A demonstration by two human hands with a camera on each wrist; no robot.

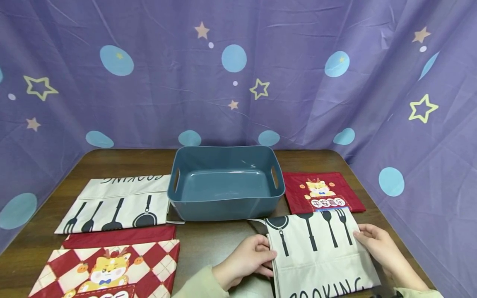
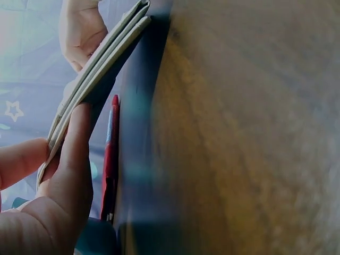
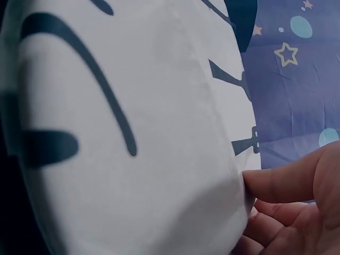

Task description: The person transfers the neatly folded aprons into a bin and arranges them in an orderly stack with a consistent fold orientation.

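A folded white apron, printed with black utensils and the word COOKING, is held tilted above the table's right front. My left hand pinches its left edge, thumb on one face and fingers behind. At the opposite edge, my right hand grips the cloth between thumb and curled fingers. Stacked layers of the apron show edge-on in the left wrist view, raised off the wood. The right wrist view is mostly filled by the printed apron face, with the right thumb pressing its border.
A blue-grey bin with side handles stands at mid table. Left of it lie another white folded apron and a red checked folded one with a cartoon dog. A red folded cloth lies behind the held apron. A purple curtain hangs behind.
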